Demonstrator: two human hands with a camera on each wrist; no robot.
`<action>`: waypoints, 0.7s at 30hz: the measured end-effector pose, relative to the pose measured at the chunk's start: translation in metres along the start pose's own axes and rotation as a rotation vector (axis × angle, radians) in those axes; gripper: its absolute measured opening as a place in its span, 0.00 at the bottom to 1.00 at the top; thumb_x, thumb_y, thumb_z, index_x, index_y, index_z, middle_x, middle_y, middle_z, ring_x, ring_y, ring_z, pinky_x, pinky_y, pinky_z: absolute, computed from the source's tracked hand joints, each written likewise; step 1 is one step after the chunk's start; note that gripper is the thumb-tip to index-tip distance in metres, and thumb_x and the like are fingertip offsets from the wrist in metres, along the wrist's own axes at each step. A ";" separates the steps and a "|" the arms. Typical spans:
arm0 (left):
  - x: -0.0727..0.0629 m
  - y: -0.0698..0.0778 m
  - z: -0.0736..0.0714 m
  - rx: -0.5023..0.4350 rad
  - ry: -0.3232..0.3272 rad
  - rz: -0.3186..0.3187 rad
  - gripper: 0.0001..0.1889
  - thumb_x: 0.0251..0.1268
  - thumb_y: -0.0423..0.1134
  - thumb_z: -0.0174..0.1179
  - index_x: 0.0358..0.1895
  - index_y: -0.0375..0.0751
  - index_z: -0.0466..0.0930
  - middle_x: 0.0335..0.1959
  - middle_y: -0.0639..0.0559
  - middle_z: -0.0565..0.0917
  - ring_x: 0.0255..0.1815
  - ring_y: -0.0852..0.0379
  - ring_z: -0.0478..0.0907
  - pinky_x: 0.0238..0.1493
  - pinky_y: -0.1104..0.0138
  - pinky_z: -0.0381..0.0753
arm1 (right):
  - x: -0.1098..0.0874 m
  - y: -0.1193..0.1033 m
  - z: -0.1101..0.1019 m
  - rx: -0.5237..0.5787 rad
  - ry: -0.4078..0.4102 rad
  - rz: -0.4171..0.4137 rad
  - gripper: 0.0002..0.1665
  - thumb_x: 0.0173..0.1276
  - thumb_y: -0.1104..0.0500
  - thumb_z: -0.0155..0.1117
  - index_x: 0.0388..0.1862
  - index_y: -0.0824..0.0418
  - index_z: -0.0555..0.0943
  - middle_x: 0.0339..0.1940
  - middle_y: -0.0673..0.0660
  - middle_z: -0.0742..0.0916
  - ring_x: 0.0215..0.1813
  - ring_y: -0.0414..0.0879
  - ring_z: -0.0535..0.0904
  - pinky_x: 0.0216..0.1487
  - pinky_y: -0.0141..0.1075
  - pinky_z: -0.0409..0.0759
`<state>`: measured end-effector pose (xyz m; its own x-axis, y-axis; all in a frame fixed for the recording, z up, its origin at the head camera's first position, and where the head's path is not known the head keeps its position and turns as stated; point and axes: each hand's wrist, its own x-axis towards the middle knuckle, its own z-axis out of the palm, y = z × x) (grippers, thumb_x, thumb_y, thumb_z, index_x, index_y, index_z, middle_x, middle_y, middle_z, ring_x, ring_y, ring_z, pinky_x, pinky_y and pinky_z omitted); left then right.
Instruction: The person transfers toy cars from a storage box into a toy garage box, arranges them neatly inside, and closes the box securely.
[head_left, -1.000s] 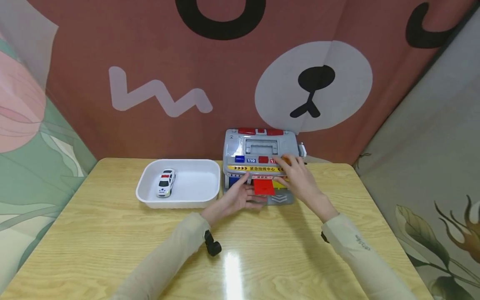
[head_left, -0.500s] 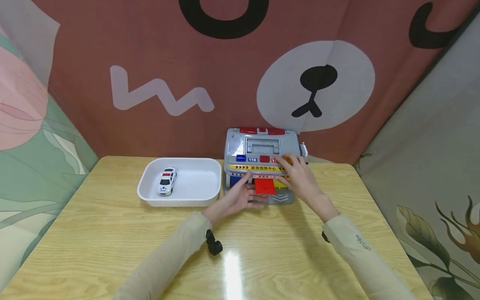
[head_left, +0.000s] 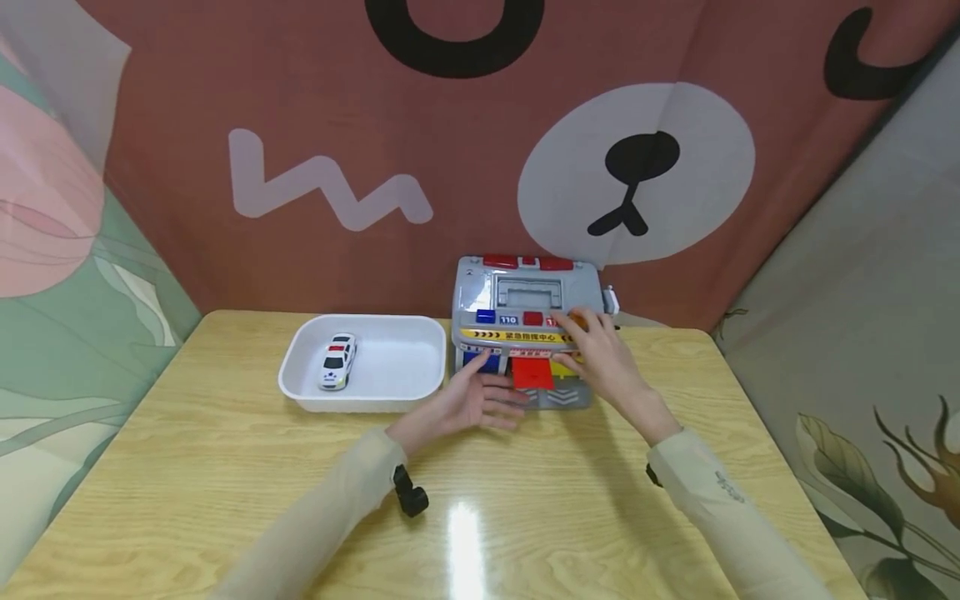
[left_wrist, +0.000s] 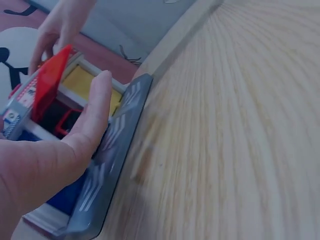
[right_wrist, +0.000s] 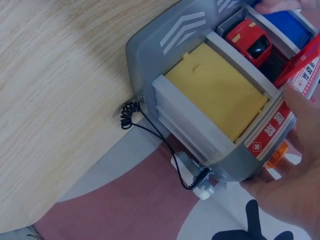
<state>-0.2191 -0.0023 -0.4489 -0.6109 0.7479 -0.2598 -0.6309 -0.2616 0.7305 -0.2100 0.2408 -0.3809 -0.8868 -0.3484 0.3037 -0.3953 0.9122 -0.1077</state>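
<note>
Through the head view I am looking at a grey toy emergency garage [head_left: 528, 292] that is standing near the back of the wood-grain table [head_left: 570, 517], and I am placing everything else by it. My right hand [head_left: 606, 357] is grasping the garage at the right end of its roof's front edge: the thumb is lying along the front label strip and the fingers are bending over the top, beside the orange button [right_wrist: 276, 155]. My left hand [head_left: 474, 402] is grasping nothing; its fingers are reaching out loosely over the garage's front ramp [right_wrist: 175, 30], its thumb is pointing up near the blue door [right_wrist: 286, 27], and I cannot tell whether it is touching anything.

The red door [head_left: 533, 373] is sticking out from the garage's middle bay, swung up, and in the right wrist view I am seeing a red toy car [right_wrist: 252, 42] that is sitting inside that bay. The yellow door [right_wrist: 215, 92] is closing off the garage's right bay. At the garage's right side a white handset [right_wrist: 185, 170] is hanging with a black coiled cord [right_wrist: 131, 112].

Just left of the garage, a white plastic tray [head_left: 401, 367] is holding a white toy police car [head_left: 338, 362]. Behind the garage, a brown bear-print curtain [head_left: 450, 125] is hanging.
</note>
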 end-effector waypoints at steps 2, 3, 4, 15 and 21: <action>-0.007 0.002 -0.002 -0.006 0.011 -0.004 0.48 0.70 0.68 0.38 0.71 0.23 0.47 0.68 0.23 0.60 0.67 0.27 0.60 0.62 0.42 0.67 | 0.000 0.000 0.000 0.000 -0.006 0.003 0.42 0.61 0.49 0.71 0.71 0.56 0.68 0.63 0.64 0.70 0.60 0.61 0.64 0.52 0.52 0.78; -0.010 0.003 -0.003 -0.010 0.011 -0.005 0.48 0.70 0.67 0.38 0.72 0.24 0.46 0.69 0.23 0.59 0.67 0.27 0.59 0.62 0.42 0.66 | 0.000 0.000 0.000 0.001 -0.009 0.004 0.42 0.61 0.49 0.71 0.71 0.56 0.68 0.63 0.64 0.70 0.60 0.61 0.64 0.52 0.52 0.78; -0.013 0.004 -0.004 -0.012 0.006 -0.004 0.48 0.71 0.67 0.38 0.72 0.24 0.44 0.69 0.23 0.57 0.68 0.27 0.58 0.63 0.42 0.65 | 0.000 0.000 0.000 0.002 -0.011 0.006 0.42 0.61 0.49 0.71 0.72 0.56 0.67 0.63 0.64 0.70 0.60 0.61 0.64 0.52 0.52 0.78; -0.040 0.017 -0.007 0.061 0.020 0.021 0.43 0.76 0.62 0.32 0.72 0.23 0.42 0.69 0.23 0.58 0.68 0.26 0.55 0.62 0.41 0.65 | 0.000 0.000 -0.002 0.012 -0.036 0.034 0.42 0.62 0.49 0.70 0.73 0.56 0.66 0.65 0.64 0.68 0.61 0.60 0.62 0.54 0.51 0.77; -0.050 0.024 -0.006 0.147 0.159 0.119 0.35 0.78 0.56 0.33 0.68 0.22 0.53 0.62 0.24 0.69 0.59 0.30 0.72 0.59 0.42 0.69 | 0.001 0.001 -0.001 0.015 -0.048 0.034 0.43 0.62 0.49 0.70 0.73 0.55 0.65 0.65 0.64 0.68 0.62 0.60 0.62 0.53 0.51 0.78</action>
<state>-0.2064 -0.0494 -0.4222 -0.7517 0.6085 -0.2542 -0.4808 -0.2418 0.8428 -0.2106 0.2413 -0.3795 -0.9100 -0.3277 0.2539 -0.3681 0.9204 -0.1316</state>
